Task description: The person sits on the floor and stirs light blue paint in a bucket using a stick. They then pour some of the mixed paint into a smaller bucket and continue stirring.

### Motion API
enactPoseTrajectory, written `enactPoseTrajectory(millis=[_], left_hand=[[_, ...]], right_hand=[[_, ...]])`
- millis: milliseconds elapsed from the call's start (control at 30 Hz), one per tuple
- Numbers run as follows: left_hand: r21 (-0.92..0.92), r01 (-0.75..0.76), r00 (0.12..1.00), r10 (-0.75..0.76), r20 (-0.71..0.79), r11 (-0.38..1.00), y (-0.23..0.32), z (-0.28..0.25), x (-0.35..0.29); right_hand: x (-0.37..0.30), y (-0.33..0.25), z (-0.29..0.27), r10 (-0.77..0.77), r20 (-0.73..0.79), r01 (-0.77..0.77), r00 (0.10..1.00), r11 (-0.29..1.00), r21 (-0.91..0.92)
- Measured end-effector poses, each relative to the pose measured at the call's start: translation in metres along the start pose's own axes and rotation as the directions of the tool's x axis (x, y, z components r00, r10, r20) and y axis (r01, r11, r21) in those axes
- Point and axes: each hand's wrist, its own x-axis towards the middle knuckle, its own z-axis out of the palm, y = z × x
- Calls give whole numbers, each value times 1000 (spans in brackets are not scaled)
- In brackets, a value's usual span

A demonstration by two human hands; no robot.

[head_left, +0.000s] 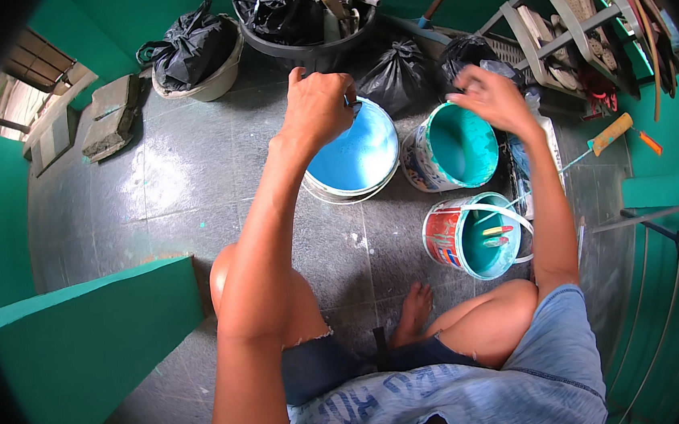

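My left hand [316, 111] is over the far left rim of a round bucket with a light blue inside [354, 150]. Its fingers are closed together, and a small dark bit shows at the fingertips, too little to name. To the right stands a paint bucket [465, 146] with a teal-coated inside. Above that bucket's far right rim hangs my right hand [495, 100], slightly blurred, fingers apart and holding nothing visible. Nearer me sits a red-labelled bucket [444, 233] with a white handle; paintbrushes [497, 236] with red and yellow handles lie inside it.
Black bags [394, 76] and a black tub [305, 52] of tools stand at the back. A paint roller [611, 134] lies at the right by a grey rack [566, 31]. Stone blocks [111, 117] lie back left; a low green wall [96, 338] rises at the near left.
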Motion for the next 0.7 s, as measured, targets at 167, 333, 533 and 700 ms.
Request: enactPoseTrajectory(millis=[167,333,533,700], left_hand=[[-2,-4,999,4,41,1000,8,-1,0],[-9,-14,1000,14,27,1000,6,3,-3],[-25,-25,997,27,68,999,7,10,-7],[54,30,981,-40,191,998,1,13,-11]], right_hand=[[25,-60,61,-244,138,218,960,959,180],[34,-74,86,-348,93,327,933,927,181],[31,-68,108,-337,53,322,940,927,190],[32,-61,120,-263,103,253,959,962,106]])
